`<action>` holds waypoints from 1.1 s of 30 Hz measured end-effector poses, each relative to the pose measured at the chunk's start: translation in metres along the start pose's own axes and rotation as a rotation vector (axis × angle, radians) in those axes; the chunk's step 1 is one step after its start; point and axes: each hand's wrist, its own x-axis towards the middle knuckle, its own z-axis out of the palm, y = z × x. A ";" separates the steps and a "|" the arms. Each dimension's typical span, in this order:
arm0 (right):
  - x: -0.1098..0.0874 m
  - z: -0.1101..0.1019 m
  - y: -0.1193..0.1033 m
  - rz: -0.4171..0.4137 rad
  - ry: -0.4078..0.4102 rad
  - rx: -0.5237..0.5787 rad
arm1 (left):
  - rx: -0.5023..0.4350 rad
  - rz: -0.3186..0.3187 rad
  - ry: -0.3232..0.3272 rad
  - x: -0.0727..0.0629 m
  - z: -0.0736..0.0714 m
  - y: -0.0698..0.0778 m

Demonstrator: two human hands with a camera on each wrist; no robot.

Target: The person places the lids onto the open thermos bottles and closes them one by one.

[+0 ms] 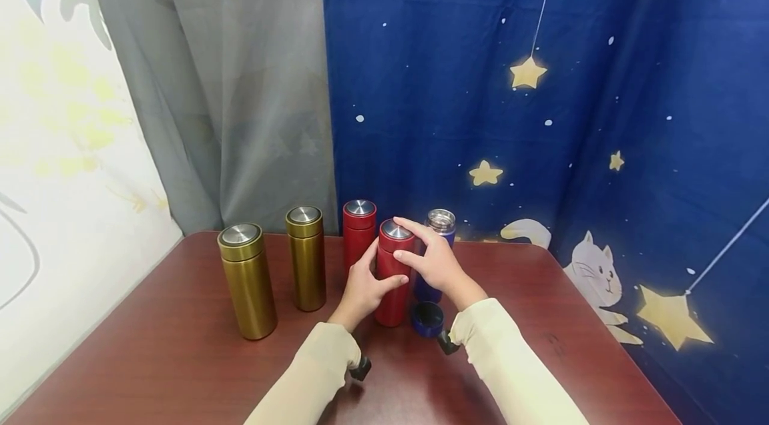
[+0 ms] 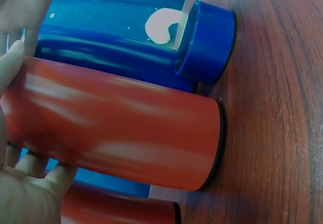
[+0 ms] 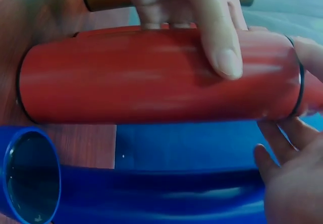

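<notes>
A red thermos (image 1: 392, 308) with a steel-topped lid stands upright on the table in front of me. My left hand (image 1: 360, 290) grips its body from the left; in the right wrist view the thumb (image 3: 224, 52) lies across the red side. My right hand (image 1: 441, 266) holds the lid at the top, thumb on the near side and fingers over the far side. Just right of it stands a blue thermos (image 1: 427, 290), its steel mouth uncovered. The blue lid (image 1: 428, 321) sits hollow side up on the table before it.
A second red thermos (image 1: 359, 238) stands behind the held one, its lid on. To the left are two capped gold thermoses (image 1: 308, 271), the nearer one (image 1: 249, 295) farther left. Curtains (image 1: 420, 78) hang behind the dark red-brown table (image 1: 180, 371).
</notes>
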 end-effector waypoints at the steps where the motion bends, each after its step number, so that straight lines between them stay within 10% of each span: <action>1: -0.001 0.001 -0.001 -0.010 0.022 -0.031 | 0.000 -0.001 0.002 0.000 0.000 0.000; 25: 0.003 0.045 -0.011 -0.111 0.511 -0.621 | 0.075 0.028 0.077 -0.002 0.002 -0.002; 29: 0.003 0.041 -0.015 -0.042 0.430 -0.544 | 0.056 0.029 0.057 -0.001 0.002 -0.003; 33: 0.003 0.032 -0.016 0.069 0.270 -0.180 | 0.022 0.012 0.008 0.001 -0.001 -0.003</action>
